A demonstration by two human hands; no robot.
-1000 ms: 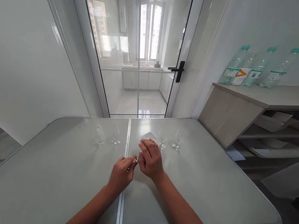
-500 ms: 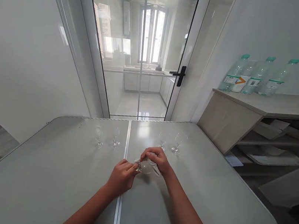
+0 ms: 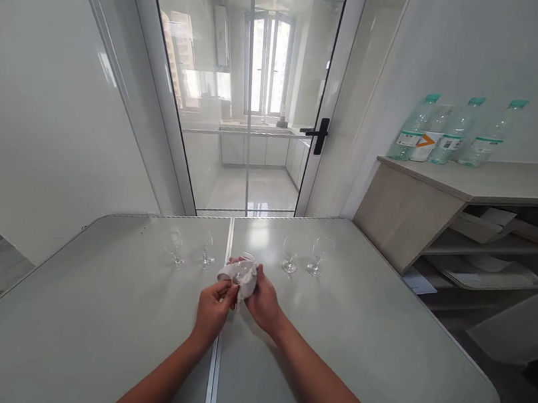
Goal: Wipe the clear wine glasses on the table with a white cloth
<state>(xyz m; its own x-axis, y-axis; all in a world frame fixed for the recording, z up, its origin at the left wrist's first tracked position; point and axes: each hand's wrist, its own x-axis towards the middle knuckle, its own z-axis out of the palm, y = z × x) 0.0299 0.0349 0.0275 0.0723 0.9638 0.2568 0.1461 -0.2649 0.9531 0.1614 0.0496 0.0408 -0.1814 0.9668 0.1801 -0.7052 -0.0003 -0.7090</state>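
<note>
Over the middle of the table, a white cloth [image 3: 247,282] is wrapped around a small clear stemmed glass, mostly hidden by the cloth and fingers. My right hand [image 3: 265,300] is closed around the cloth and the glass from the right side. From the left, my left hand [image 3: 213,308] pinches at the glass's near end, where the cloth bunches up; exactly which part the fingertips hold is hard to see. Beyond my hands stand other clear stemmed glasses: two on the left, a glass [image 3: 178,255] and a glass [image 3: 207,256], and two on the right, a glass [image 3: 288,264] and a glass [image 3: 316,266].
The pale table [image 3: 121,314] has a metal seam [image 3: 212,381] down its middle. To the right, a wooden shelf unit [image 3: 409,209] carries several plastic bottles [image 3: 453,138] on top. A glazed door [image 3: 259,92] with a black handle [image 3: 321,136] stands behind the table.
My right hand has turned and moved left and slightly down, bringing the cloth around the glass. My left hand has shifted slightly left. The view has tilted a little.
</note>
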